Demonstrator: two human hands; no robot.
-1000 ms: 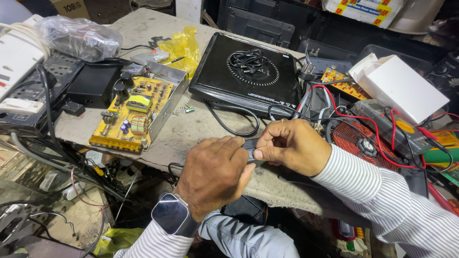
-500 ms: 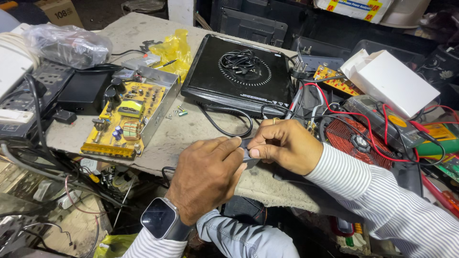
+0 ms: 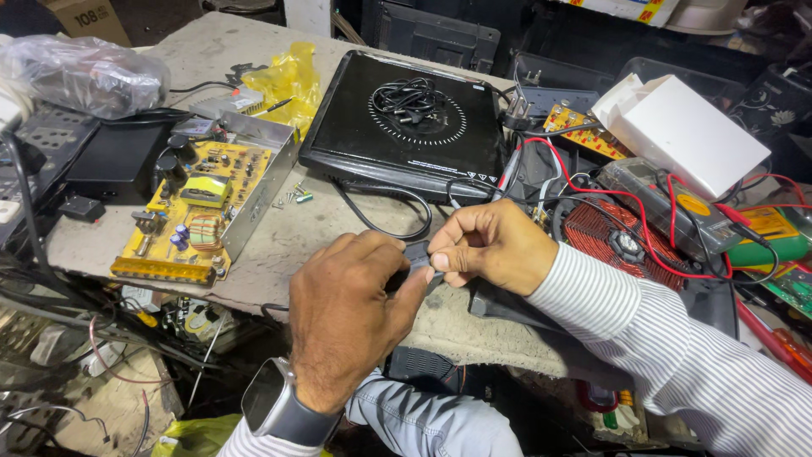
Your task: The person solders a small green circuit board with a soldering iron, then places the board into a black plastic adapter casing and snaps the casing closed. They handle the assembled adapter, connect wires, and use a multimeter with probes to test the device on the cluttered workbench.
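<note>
Pinching a small dark flat part [image 3: 418,253] between fingers of left hand [image 3: 348,317] and right hand [image 3: 491,247], above grey tabletop [image 3: 279,245] edge. Nearby, open metal case [image 3: 258,188] holding yellow circuit board [image 3: 196,207].

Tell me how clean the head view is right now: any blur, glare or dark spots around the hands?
Head view: left hand and right hand are sharp and evenly lit, pinching a small dark part that they mostly hide. Soft sheen on the black induction cooktop, no harsh glare. Under the grey bench it falls into shadow. Edges bow slightly from the wide lens.
</note>
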